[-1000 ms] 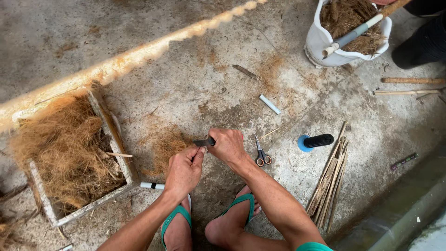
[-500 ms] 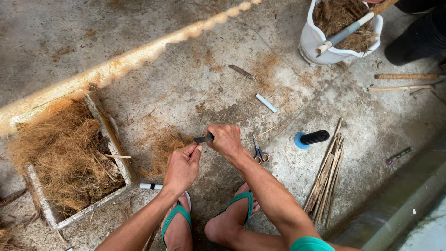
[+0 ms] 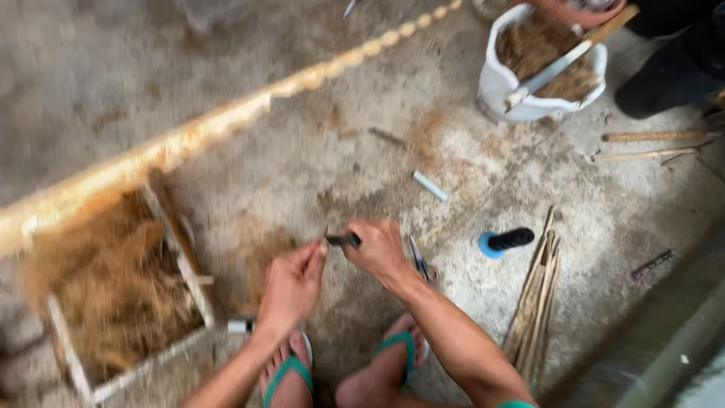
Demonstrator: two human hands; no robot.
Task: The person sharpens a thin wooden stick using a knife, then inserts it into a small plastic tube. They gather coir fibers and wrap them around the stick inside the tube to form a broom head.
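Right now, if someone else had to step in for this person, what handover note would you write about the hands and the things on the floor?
Right hand: closed on a small dark-handled tool, held above the concrete floor.
Left hand: fingers pinched together close to the tool's tip; the picture is too blurred to show what they pinch.
Around: wooden frame of brown fibre to the left, small scissors by the right wrist, blue-and-black cylinder and bundle of thin sticks to the right, white bucket of fibre farther off.
Done: fibre sits in the frame and the bucket.
Left: cannot tell from this view.
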